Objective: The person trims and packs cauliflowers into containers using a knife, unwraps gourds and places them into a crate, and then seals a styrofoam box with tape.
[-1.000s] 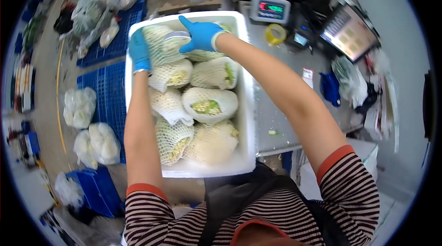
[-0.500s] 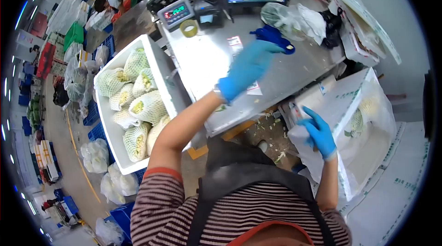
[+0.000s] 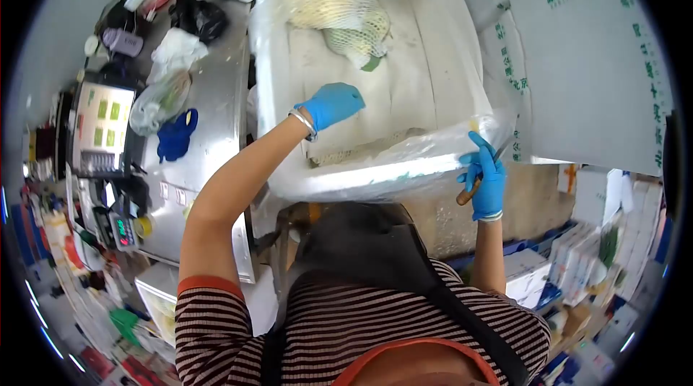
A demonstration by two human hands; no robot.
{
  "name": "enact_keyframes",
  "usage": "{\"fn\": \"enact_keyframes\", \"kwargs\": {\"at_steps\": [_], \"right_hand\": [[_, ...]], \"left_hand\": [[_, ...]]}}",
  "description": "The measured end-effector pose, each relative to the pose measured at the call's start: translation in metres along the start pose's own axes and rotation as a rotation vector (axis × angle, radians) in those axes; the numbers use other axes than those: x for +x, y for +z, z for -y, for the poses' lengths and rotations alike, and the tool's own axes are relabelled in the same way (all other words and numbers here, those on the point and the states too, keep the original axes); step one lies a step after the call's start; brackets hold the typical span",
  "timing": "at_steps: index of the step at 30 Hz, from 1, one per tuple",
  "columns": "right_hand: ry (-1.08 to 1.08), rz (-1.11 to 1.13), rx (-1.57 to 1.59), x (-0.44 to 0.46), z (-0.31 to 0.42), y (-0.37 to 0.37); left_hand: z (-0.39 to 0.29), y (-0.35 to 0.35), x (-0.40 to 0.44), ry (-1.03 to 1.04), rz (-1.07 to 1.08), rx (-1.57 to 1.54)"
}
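A large white foam box (image 3: pixel 361 169), lined with clear plastic film, lies open before me. Inside, toward the back, are two vegetables in foam netting: a pale yellowish one (image 3: pixel 325 7) and a greener one (image 3: pixel 361 32). I cannot make out their exact kind. My left hand (image 3: pixel 333 104), in a blue glove, hangs over the box just below them, apart from both, its fingers curled in. Near the front right corner, my blue-gloved right hand (image 3: pixel 485 176) grips a knife by its brown wooden handle (image 3: pixel 468 194). The blade is partly hidden by the fingers.
On the left stands a metal table (image 3: pixel 216 119) with a deep-blue item (image 3: pixel 177 133), a plastic bag (image 3: pixel 162 101), a black bag (image 3: pixel 198 18), a monitor (image 3: pixel 105 119) and a scale display (image 3: pixel 124 231). Large white foam panels (image 3: pixel 577 61) with green print rise at the right.
My view has turned right from the metal table to the lined foam box. My left hand has left the table and is now over the box. My right hand is beside its front right corner.
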State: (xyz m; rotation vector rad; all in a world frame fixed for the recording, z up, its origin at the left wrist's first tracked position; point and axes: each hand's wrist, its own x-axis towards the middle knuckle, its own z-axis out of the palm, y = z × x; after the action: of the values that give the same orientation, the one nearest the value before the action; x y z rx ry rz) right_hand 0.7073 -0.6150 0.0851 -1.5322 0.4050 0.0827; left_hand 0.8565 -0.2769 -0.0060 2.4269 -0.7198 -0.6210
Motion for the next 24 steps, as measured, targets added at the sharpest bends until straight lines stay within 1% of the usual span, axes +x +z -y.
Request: {"fn": "enact_keyframes", "kwargs": {"at_steps": [1, 2, 3, 4, 6, 8, 9, 10, 13, 14, 15, 17, 18, 19, 20, 22, 23, 24], "right_hand": [[-0.014, 0.028, 0.056, 0.01, 0.006, -0.016], [-0.02, 0.031, 0.061, 0.011, 0.008, -0.012], [0.006, 0.033, 0.076, 0.012, 0.006, -0.01], [0.025, 0.04, 0.095, 0.015, 0.009, -0.01], [0.059, 0.055, 0.134, 0.02, 0.011, -0.01], [0.076, 0.053, 0.179, 0.023, 0.013, -0.011], [0.088, 0.053, 0.194, 0.023, 0.011, -0.011], [0.078, 0.063, 0.192, 0.025, 0.009, -0.012], [0.119, 0.067, 0.169, 0.027, 0.009, -0.015], [0.136, 0.064, 0.162, 0.026, 0.011, -0.016], [0.149, 0.062, 0.154, 0.027, 0.014, -0.015], [0.156, 0.059, 0.151, 0.028, 0.013, -0.012], [0.148, 0.058, 0.153, 0.027, 0.01, -0.012], [0.135, 0.058, 0.155, 0.027, 0.008, -0.013], [0.121, 0.062, 0.154, 0.03, 0.009, -0.012], [0.099, 0.077, 0.152, 0.029, 0.015, -0.01], [0.113, 0.08, 0.144, 0.026, 0.015, -0.011], [0.123, 0.082, 0.135, 0.024, 0.017, -0.011]], "left_hand": [[0.008, -0.002, 0.03, -0.11, -0.045, -0.11], [0.043, 0.009, 0.053, -0.213, -0.087, -0.244], [0.051, 0.001, 0.068, -0.367, -0.165, -0.486], [0.047, -0.014, 0.08, -0.506, -0.287, -0.733], [0.038, -0.052, 0.11, -0.847, -0.652, -1.443], [0.091, -0.066, 0.14, -0.551, -0.796, -1.97], [0.1, -0.075, 0.145, -0.37, -0.854, -2.229], [0.107, -0.079, 0.151, -0.222, -0.81, -2.211], [0.132, -0.072, 0.174, -0.352, -0.762, -1.813], [0.152, -0.068, 0.184, -0.033, -0.377, -2.077], [0.19, -0.06, 0.196, 0.312, 0.044, -2.264], [0.183, -0.063, 0.199, 0.282, 0.048, -2.491], [0.126, -0.082, 0.192, -0.126, -0.408, -2.511], [0.093, -0.093, 0.188, -0.535, -0.853, -2.416], [0.123, -0.089, 0.194, -0.291, -0.751, -2.503], [0.15, -0.068, 0.203, -0.219, -0.845, -2.194], [0.152, -0.064, 0.203, -0.178, -0.889, -2.034], [0.108, -0.074, 0.186, -0.253, -0.963, -2.217]]}}
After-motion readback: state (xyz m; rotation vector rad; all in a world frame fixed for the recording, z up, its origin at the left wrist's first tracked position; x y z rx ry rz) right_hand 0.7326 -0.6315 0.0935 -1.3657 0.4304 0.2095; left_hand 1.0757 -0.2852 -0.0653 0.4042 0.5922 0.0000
